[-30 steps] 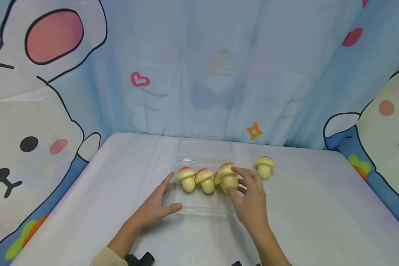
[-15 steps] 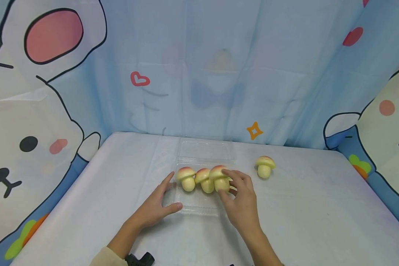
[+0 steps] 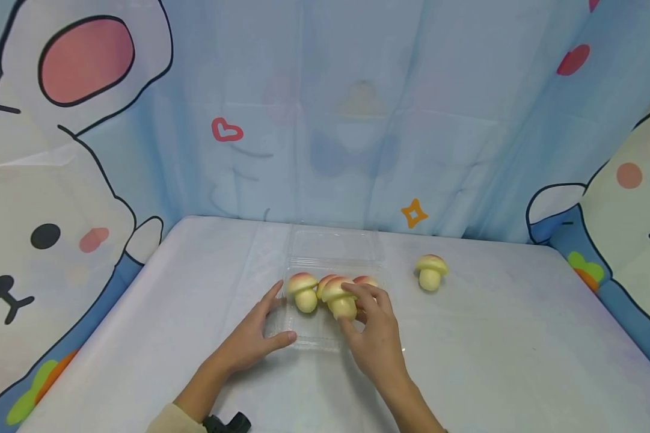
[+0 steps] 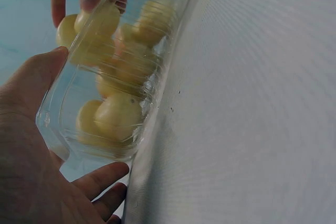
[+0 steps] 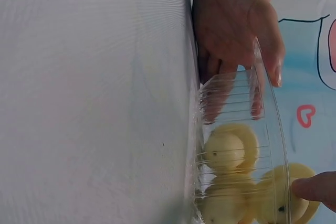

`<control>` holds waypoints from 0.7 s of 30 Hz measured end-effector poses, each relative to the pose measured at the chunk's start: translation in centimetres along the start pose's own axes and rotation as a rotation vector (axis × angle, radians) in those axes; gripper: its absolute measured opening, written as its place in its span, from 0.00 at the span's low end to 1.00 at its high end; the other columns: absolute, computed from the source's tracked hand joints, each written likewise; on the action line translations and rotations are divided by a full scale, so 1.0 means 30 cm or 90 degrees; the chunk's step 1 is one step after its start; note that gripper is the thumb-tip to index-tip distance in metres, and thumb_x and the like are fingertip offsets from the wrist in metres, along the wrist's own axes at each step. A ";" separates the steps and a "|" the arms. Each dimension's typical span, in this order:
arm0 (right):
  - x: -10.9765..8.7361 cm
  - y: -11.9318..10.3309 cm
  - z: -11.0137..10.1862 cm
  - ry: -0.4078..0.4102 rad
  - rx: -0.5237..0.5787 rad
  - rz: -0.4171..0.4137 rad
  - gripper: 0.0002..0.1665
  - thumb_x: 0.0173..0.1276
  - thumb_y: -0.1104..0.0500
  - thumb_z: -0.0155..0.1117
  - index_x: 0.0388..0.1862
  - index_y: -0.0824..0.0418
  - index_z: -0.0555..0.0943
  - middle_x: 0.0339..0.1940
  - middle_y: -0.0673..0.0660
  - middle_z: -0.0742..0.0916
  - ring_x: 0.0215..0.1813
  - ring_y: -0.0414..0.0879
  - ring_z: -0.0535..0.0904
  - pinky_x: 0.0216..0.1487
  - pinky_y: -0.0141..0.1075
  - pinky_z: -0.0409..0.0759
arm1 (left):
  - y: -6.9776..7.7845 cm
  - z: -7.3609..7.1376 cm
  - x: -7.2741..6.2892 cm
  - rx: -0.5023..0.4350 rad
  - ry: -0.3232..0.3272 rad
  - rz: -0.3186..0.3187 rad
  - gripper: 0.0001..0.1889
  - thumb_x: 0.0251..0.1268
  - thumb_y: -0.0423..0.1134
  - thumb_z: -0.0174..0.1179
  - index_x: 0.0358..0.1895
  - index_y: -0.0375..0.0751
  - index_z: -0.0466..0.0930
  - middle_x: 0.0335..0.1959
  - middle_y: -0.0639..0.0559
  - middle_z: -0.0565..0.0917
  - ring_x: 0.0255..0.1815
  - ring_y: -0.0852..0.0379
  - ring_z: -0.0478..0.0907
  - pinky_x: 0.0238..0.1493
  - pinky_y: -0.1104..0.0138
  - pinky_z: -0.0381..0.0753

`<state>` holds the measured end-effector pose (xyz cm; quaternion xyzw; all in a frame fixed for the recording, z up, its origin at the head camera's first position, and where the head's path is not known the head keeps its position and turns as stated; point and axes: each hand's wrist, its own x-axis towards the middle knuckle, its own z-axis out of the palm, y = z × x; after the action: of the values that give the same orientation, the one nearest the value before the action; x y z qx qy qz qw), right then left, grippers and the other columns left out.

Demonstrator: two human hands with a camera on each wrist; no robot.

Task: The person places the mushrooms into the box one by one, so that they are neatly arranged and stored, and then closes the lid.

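A clear plastic clamshell box [image 3: 316, 337] lies on the table with its lid folded back. Inside it, a mushroom-shaped piece [image 3: 305, 300], pale yellow with a red-tinged cap, stands at the left. My right hand [image 3: 376, 340] pinches another mushroom [image 3: 338, 294] between thumb and fingers, raised at the box's rim. Two more mushrooms are partly hidden behind: one cap [image 3: 322, 282] left of the held piece, another cap [image 3: 365, 280] behind my fingers. My left hand [image 3: 251, 337] rests at the box's left side, fingers fairly straight, thumb touching the rim in the left wrist view.
One mushroom [image 3: 431, 273] stands on the white tablecloth [image 3: 498, 325] right of the box. The transparent lid [image 3: 334, 245] lies toward the back, near the printed blue curtain [image 3: 325, 120]. A black strap mount [image 3: 227, 423] sits at my left wrist.
My right hand has carried its mushroom leftward over the box, from the right side to near the middle. The cap behind it has come into view. My left hand stays in place.
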<state>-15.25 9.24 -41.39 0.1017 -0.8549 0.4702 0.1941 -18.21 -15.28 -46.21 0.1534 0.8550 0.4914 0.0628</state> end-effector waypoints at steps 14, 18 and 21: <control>-0.022 -0.018 0.036 -0.023 0.000 -0.026 0.32 0.60 0.75 0.73 0.62 0.55 0.82 0.62 0.61 0.78 0.53 0.55 0.84 0.51 0.39 0.87 | -0.002 0.000 -0.002 -0.002 0.002 0.017 0.53 0.66 0.53 0.69 0.86 0.57 0.42 0.77 0.43 0.69 0.82 0.41 0.59 0.79 0.37 0.51; -0.026 -0.022 0.045 -0.028 0.002 -0.035 0.32 0.60 0.75 0.73 0.62 0.55 0.83 0.62 0.61 0.78 0.52 0.55 0.84 0.50 0.39 0.88 | 0.000 -0.001 -0.002 0.004 0.005 0.019 0.53 0.66 0.53 0.69 0.86 0.57 0.42 0.77 0.44 0.70 0.82 0.41 0.59 0.79 0.37 0.51; -0.027 -0.024 0.052 -0.031 -0.001 -0.040 0.32 0.59 0.75 0.73 0.62 0.55 0.83 0.62 0.61 0.78 0.51 0.54 0.85 0.50 0.39 0.88 | 0.000 -0.001 -0.002 0.006 0.005 0.019 0.53 0.66 0.53 0.69 0.86 0.58 0.42 0.77 0.44 0.71 0.82 0.42 0.59 0.79 0.37 0.51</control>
<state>-14.64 7.54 -41.94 0.1398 -0.8560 0.4608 0.1882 -18.17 -15.33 -46.18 0.1645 0.8551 0.4890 0.0511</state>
